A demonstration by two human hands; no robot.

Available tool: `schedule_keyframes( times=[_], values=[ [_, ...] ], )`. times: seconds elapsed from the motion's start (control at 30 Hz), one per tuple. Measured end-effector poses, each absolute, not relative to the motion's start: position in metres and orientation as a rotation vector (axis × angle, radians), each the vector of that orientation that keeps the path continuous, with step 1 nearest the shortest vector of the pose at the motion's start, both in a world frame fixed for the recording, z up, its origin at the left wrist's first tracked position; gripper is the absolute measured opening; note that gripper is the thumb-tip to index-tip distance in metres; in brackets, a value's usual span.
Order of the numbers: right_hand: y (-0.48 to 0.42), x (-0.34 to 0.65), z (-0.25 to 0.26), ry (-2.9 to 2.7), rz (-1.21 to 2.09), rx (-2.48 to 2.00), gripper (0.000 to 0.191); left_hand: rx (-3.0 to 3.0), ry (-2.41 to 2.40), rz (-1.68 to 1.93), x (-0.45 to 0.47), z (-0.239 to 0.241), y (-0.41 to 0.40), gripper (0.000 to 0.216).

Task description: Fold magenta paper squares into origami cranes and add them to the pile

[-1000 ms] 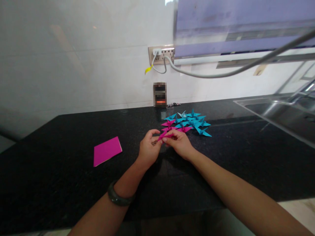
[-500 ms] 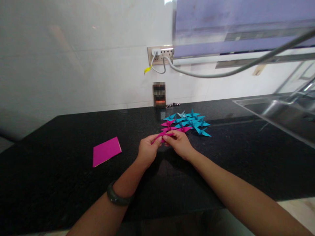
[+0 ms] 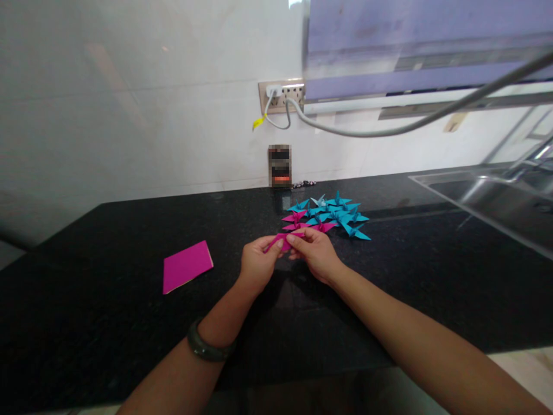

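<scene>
A small folded piece of pink paper (image 3: 284,242) is pinched between both hands just above the black counter. My left hand (image 3: 258,262) grips its left side, thumb on top. My right hand (image 3: 317,253) holds the right side with thumb and fingers; parts of the paper are hidden behind the fingers. Right behind my hands lie several pink paper cranes (image 3: 295,217). Several blue paper cranes (image 3: 339,216) spread behind and to the right of these, with one paler crane (image 3: 319,201) at the back. To the left of my hands rests a stack of pink paper (image 3: 186,267).
The black counter (image 3: 129,340) runs along a white tiled wall. A phone-like object with a blurred front (image 3: 280,166) leans upright there, a beaded string (image 3: 304,184) beside it. At right is a metal sink (image 3: 470,190). A grey cable (image 3: 367,134) hangs from the wall socket (image 3: 294,92).
Between my fingers the pink paper has tilted slightly and shows more of its face. Both hands have shifted only a little; the cranes and the paper stack have stayed put.
</scene>
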State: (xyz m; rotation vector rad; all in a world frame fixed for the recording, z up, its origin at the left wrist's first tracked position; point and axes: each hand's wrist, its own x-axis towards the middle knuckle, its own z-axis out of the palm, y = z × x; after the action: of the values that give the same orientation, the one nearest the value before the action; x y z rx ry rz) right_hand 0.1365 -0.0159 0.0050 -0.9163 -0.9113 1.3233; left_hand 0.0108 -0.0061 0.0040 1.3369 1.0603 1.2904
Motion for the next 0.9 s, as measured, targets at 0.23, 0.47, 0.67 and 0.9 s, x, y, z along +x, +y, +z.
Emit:
schedule_keyframes(
  times=[0.23,0.47,0.67,0.9],
  values=[
    [-0.0153,0.1373,0.0056,-0.996,1.222,-0.960,0.025,1.332,1.011,1.204,0.0110,0.0018,-0.0068,0.023],
    [-0.0175,0.1379,0.0064,-1.173,1.187,-1.024,0.020,1.291,1.064,1.278,0.0090,0.0017,-0.0029,0.021],
    [-0.0188,0.1403,0.0031,-1.386,0.772,-1.116,0.025,1.246,1.064,1.287,0.0106,0.0044,-0.0041,0.020],
    [-0.0149,0.1429,-0.0020,-1.384,0.702,-1.119,0.013,1.220,1.049,1.310,0.0125,0.0086,-0.0069,0.019]
  ],
)
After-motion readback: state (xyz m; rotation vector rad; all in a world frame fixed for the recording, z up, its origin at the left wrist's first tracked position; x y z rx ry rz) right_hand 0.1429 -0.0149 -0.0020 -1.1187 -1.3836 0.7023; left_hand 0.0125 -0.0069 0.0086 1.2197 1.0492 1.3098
